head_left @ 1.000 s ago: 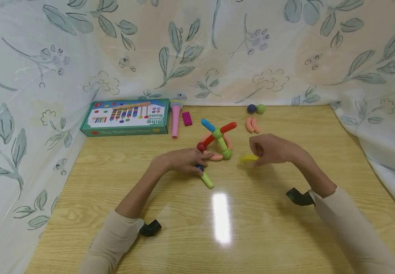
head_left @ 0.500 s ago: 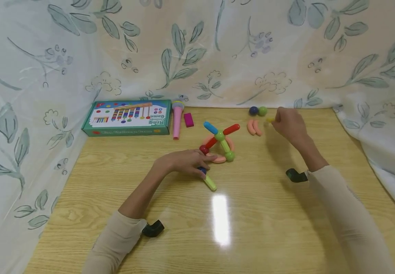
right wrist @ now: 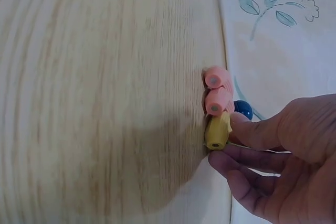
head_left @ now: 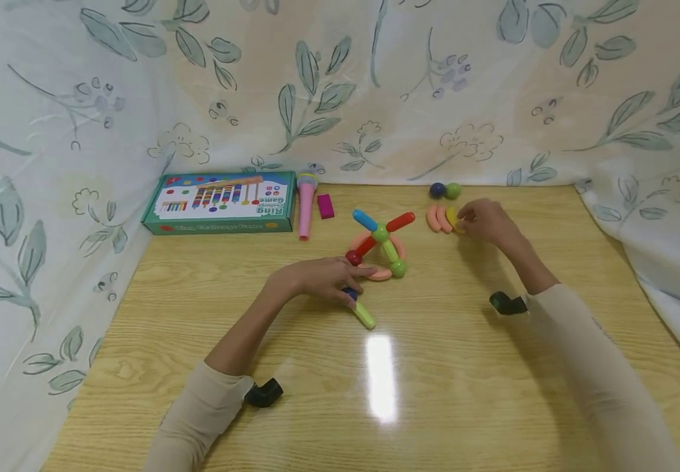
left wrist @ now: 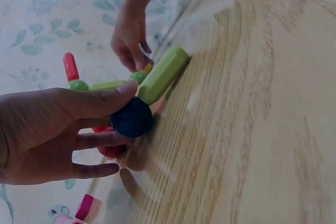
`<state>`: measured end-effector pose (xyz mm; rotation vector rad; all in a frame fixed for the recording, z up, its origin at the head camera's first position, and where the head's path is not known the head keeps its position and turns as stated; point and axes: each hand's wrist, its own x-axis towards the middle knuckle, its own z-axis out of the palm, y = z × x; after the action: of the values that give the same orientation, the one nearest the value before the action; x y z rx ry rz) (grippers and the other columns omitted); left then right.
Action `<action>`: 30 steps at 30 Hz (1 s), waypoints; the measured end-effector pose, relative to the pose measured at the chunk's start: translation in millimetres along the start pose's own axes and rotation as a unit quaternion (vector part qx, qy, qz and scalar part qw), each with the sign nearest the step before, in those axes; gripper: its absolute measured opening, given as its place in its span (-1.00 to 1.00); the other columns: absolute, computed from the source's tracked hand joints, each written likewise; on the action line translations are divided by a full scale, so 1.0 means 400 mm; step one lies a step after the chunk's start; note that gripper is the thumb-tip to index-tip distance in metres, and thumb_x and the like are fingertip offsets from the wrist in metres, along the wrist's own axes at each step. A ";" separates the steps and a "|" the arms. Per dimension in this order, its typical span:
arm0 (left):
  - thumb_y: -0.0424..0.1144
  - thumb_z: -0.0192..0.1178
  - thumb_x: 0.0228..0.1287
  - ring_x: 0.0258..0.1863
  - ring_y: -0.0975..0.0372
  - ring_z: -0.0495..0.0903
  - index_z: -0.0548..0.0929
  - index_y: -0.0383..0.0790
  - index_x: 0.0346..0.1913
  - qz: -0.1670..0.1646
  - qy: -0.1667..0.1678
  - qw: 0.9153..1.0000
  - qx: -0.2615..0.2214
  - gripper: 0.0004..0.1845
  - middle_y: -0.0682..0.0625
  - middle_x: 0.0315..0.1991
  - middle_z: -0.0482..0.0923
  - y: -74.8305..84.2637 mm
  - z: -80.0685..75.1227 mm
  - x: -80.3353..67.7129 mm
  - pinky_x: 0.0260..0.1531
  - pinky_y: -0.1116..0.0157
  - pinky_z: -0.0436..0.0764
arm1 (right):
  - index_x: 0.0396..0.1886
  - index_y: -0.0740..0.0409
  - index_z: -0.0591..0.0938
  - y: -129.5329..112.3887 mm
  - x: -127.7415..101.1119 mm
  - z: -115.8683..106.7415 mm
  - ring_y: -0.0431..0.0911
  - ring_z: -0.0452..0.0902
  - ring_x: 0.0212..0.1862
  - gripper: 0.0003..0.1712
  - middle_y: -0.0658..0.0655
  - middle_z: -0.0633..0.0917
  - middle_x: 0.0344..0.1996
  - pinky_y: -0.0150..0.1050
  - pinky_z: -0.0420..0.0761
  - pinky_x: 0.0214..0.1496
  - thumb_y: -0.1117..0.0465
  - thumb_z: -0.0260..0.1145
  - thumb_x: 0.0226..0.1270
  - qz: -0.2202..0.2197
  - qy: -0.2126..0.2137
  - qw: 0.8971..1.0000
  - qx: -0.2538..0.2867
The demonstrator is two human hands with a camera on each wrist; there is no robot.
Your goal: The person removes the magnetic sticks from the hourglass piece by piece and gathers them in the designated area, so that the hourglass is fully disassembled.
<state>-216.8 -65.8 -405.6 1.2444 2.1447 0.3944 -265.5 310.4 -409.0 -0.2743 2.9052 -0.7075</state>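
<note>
Partly hidden under the left hand (head_left: 316, 278): the dark blue ball (left wrist: 132, 118) and red ball (head_left: 352, 257). Behind the right hand (right wrist: 283, 156), most of the yellow curved piece (right wrist: 217, 131). Cut off at top edge of right wrist view: pink ring. Box print (head_left: 219, 196) too small to read fully.

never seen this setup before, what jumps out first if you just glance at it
The bright toy structure of coloured rods and balls mid-table, with the left hand at its near side pinching a dark blue ball joined to a lime rod. To its right, the right hand holds a yellow curved piece against two pink curved pieces.
</note>
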 end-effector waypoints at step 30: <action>-0.14 0.36 0.43 -0.06 0.24 0.62 0.64 -0.20 0.34 0.064 0.123 0.990 -0.015 -0.52 0.02 0.10 0.75 0.023 0.001 0.006 0.09 0.33 0.63 | -0.18 0.23 0.74 -0.258 -0.157 0.032 -0.18 0.62 -0.28 -0.82 0.03 0.77 -0.34 -0.21 0.65 -0.14 0.17 0.39 0.47 -0.141 -0.176 0.974 0.015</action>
<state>-211.3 -59.1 -401.9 1.3814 2.2579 0.6641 -187.3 227.9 -366.3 -0.7392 2.5413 -0.6613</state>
